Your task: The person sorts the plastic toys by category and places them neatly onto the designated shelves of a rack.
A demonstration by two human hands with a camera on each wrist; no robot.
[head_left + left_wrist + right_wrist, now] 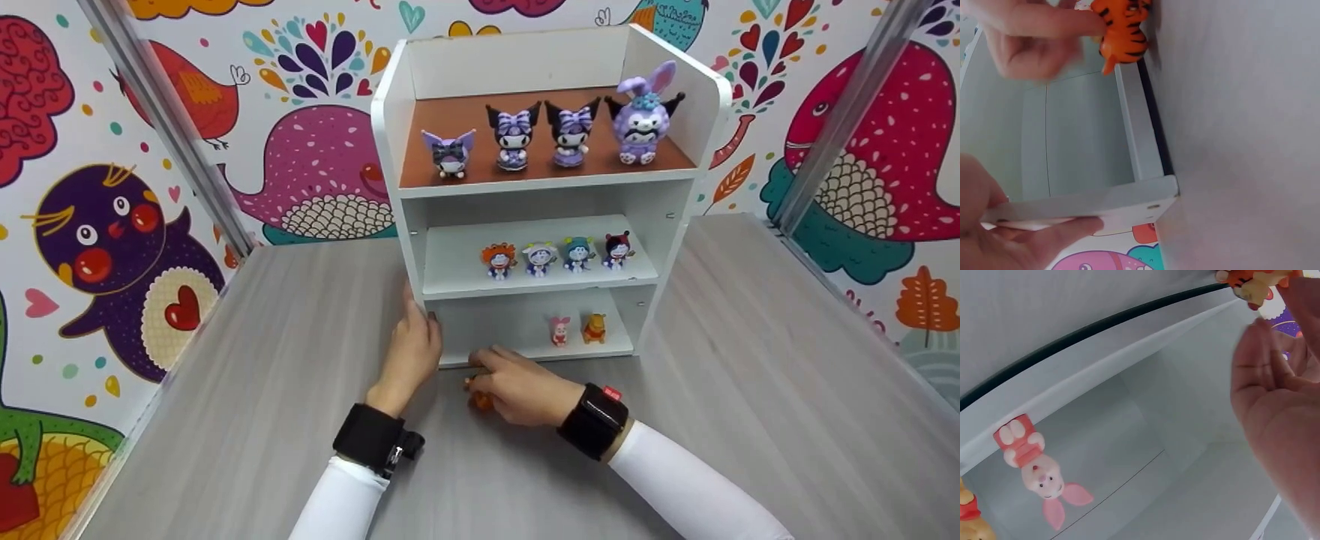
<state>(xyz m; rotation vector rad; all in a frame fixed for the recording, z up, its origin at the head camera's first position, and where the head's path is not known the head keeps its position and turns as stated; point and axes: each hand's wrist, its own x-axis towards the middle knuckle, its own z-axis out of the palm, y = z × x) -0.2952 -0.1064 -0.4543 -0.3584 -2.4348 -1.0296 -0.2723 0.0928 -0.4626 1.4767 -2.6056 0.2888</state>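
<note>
My left hand (411,341) grips the left side panel (1084,202) of a white shelf unit at its lower front edge, with fingers on the outer face. In front of the bottom shelf, my right hand (529,386) pinches a small orange tiger figurine (481,400), largely covered by the hand in the head view. Black stripes and a tail show on the tiger in the left wrist view, where a fingertip (1095,22) presses against it close to the tabletop. On the bottom shelf stand a pink piglet figurine (1039,472) and a yellow bear figurine (594,328).
Several purple figurines (514,139) line the brown top shelf (480,105). The middle shelf (450,281) carries several small figurines (540,259) in coloured hoods. The unit stands on a grey wood-grain table (300,315), with cartoon-printed walls (315,150) behind and beside it.
</note>
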